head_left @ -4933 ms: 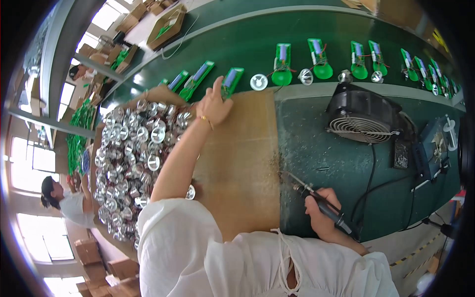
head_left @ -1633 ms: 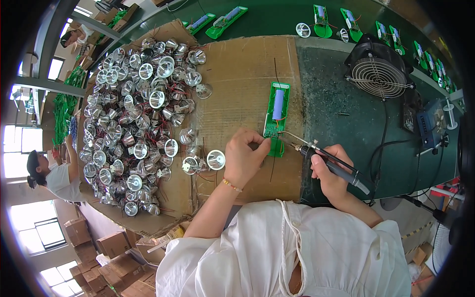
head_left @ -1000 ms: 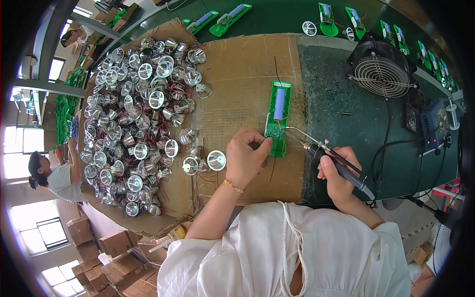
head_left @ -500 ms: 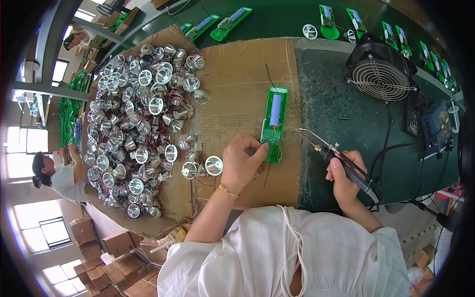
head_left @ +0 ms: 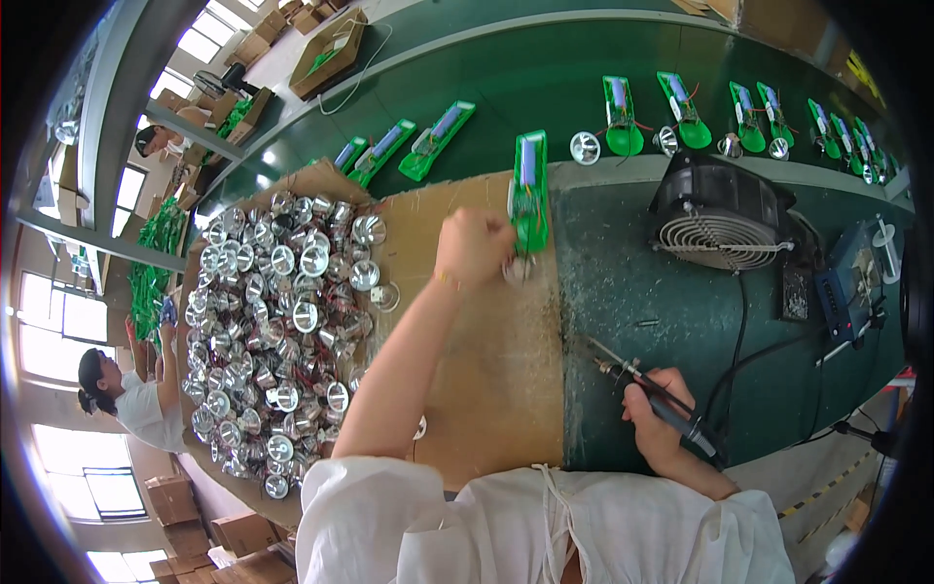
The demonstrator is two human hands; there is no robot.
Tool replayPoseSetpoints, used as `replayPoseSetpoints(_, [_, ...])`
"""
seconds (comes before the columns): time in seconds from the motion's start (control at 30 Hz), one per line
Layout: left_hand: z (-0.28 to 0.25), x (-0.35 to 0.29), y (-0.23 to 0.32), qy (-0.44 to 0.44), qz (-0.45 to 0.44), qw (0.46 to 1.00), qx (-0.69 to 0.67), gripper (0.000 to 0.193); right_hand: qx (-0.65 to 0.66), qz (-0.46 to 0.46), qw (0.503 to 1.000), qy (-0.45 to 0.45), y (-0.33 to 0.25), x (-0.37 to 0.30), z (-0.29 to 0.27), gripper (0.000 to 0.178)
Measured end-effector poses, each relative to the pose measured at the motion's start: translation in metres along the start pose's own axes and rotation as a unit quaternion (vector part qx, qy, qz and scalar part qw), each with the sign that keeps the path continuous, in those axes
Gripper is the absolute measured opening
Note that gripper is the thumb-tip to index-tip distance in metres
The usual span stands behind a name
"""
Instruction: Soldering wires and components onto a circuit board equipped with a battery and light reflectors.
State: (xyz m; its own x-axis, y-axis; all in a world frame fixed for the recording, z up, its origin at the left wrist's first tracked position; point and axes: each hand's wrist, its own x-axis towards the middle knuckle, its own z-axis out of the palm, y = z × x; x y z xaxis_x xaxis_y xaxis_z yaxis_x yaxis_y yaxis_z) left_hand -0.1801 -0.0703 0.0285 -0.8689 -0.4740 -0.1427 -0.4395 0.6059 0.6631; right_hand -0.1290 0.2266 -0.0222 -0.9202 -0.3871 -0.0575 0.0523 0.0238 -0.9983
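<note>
My left hand [head_left: 476, 247] is closed at the lower left side of a green plastic lamp housing [head_left: 530, 229]. In the housing lie a purple cylindrical battery [head_left: 529, 161] and thin wires. Its upper end reaches over the far edge of the cardboard. A silvery reflector cup [head_left: 520, 272], partly behind my fingers, is just below the housing. My right hand [head_left: 660, 414] is wrapped round a soldering iron [head_left: 681, 420], whose tip points up and left over the dark green tabletop. A thin metal tube runs along the iron.
To the left is a big heap of reflector cups [head_left: 277, 341] on cardboard [head_left: 467, 389]. Beyond the bench, several similar housings [head_left: 623, 117] line a green belt [head_left: 545, 73]. A black fan [head_left: 725, 214] and a blue soldering station [head_left: 846, 287] stand at right. Two people are at far left.
My left hand has moved away from me with the green housing, toward the belt. My right hand still holds the soldering iron, and the whole view has shifted.
</note>
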Motion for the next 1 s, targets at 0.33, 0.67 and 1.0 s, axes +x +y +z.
replayPoseSetpoints(0.33, [-0.062,0.145,-0.081,0.128,0.038,0.955,0.265,0.069,0.0,-0.03,0.999,-0.041,-0.005,0.005,0.001,0.018])
replayPoseSetpoints(0.67, [-0.04,-0.031,-0.023,0.064,0.096,0.966,0.233,0.071,-0.015,-0.009,1.0,-0.016,0.0,0.005,0.001,0.018])
replayPoseSetpoints(1.0, [0.006,-0.165,-0.024,0.111,0.071,0.991,0.027,0.07,0.038,-0.04,0.998,0.016,0.004,0.0,0.01,0.013])
